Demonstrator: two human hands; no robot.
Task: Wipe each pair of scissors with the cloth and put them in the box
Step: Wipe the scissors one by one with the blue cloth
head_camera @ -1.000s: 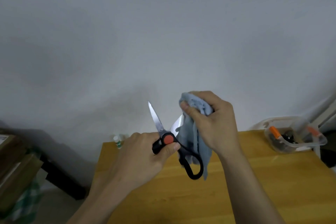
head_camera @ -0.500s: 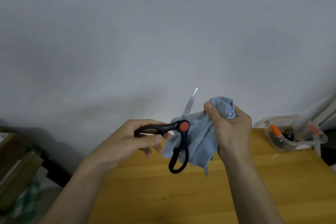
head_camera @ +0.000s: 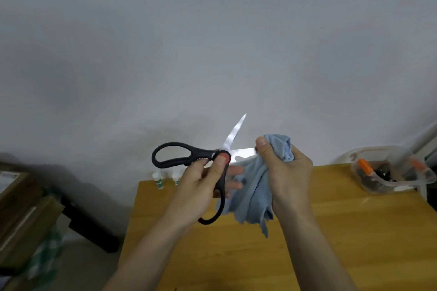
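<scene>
The left hand (head_camera: 201,179) is gripping the black-handled kitchen scissors (head_camera: 212,160) just below the pivot, its thumb lying across the red pivot cap and its other fingers (head_camera: 234,170) curling round the lower handle from behind. The scissors are being held wide open in the air above the bench (head_camera: 331,231): one handle loop is sticking out to the left, the other is hanging down below the hand, the serrated blade is pointing up and to the right, and the second blade is running level to the right. The right hand (head_camera: 286,172) is clamping a bunched blue cloth (head_camera: 253,198) between thumb and curled fingers, and the tip of the level blade is disappearing into that cloth at the thumb. The cloth's loose end is hanging down beside the lower loop.

At the bench's far right corner a clear plastic box (head_camera: 392,179) is sitting, holding dark items with orange parts that are too blurred to identify. At the far left edge two small white bottles (head_camera: 158,181) are standing, partly hidden behind the left hand.
</scene>
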